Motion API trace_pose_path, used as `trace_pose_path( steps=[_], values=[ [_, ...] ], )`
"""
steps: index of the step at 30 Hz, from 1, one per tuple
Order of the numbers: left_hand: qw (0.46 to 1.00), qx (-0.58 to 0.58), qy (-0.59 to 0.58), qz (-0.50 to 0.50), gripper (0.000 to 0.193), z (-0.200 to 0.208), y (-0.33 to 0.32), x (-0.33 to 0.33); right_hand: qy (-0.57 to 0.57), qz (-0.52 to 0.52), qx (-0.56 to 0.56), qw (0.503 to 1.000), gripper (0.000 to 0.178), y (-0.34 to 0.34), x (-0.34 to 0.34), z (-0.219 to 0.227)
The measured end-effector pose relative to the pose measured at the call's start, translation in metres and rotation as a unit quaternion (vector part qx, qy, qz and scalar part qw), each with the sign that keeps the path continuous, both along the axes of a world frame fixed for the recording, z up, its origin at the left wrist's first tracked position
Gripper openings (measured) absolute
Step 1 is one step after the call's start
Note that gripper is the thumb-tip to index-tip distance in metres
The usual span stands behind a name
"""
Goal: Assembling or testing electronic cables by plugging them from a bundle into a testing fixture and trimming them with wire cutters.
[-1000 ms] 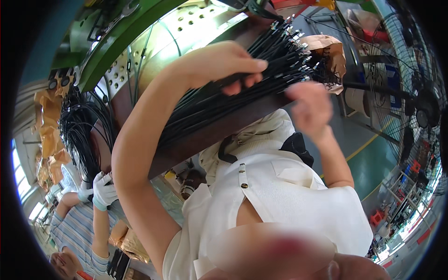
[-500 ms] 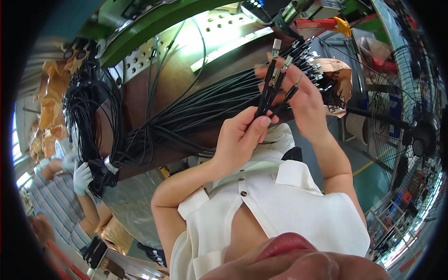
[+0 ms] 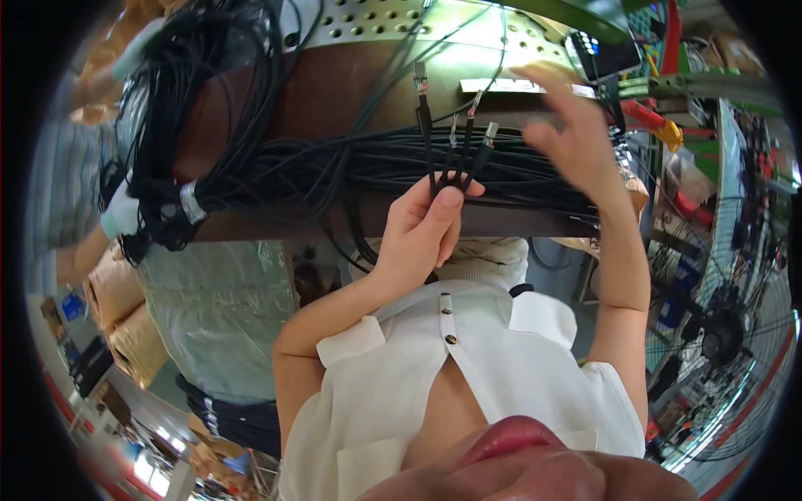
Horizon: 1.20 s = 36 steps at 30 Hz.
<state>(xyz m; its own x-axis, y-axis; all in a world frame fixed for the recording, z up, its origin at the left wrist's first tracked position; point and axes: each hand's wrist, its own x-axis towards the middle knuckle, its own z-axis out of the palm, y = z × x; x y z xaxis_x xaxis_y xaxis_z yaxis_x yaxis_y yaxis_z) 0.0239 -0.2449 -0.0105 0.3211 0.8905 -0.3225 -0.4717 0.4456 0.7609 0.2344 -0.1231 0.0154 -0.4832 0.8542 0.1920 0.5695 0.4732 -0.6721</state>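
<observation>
Over the brown bench's (image 3: 334, 88) near edge, the left hand (image 3: 418, 225) pinches a few black cables (image 3: 425, 121), ends fanned out. Off right, the right hand (image 3: 576, 138) looks open and empty, kinda blurry; a loose pinch could drop one into the cable pile (image 3: 288, 171) behind.

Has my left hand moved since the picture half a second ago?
Yes, leftward: your left hand was below the white strip; now it is mostly past the strip's left end.

Panel glare: I see white light flaring on the pale perforated metal panel (image 3: 376, 23) beyond the long black cable bundle (image 3: 535, 175).
Bare right hand (image 3: 576, 138): motion-blurred over the bundle.
Striped blue-grey clothing (image 3: 79, 179): smeared, left of it.
Rim: bent, blackened.
</observation>
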Motion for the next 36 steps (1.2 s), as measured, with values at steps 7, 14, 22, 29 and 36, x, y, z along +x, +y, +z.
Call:
trace_pose_path(
  steps=[7,14,22,29,36],
  values=[
    [0.997,-0.064,-0.037,0.028,0.032,-0.001,0.002,0.01,-0.048,0.02,0.051,0.997,0.025,0.003,0.011,-0.034],
    [0.996,0.007,0.06,0.062,0.022,-0.005,0.004,0.025,0.164,-0.035,-0.324,0.931,0.017,-0.044,-0.024,-0.002],
    [0.998,-0.02,0.002,0.052,0.022,-0.006,0.01,0.019,-0.095,-0.018,0.251,0.963,0.039,-0.051,-0.017,-0.007],
    [0.991,0.069,0.116,0.015,0.027,0.003,0.002,0.021,-0.001,-0.044,0.165,0.985,0.026,-0.021,-0.006,-0.027],
    [0.994,-0.07,-0.053,-0.068,0.032,0.012,0.015,0.003,0.039,-0.042,0.074,0.996,0.014,-0.011,-0.015,-0.032]
  ],
)
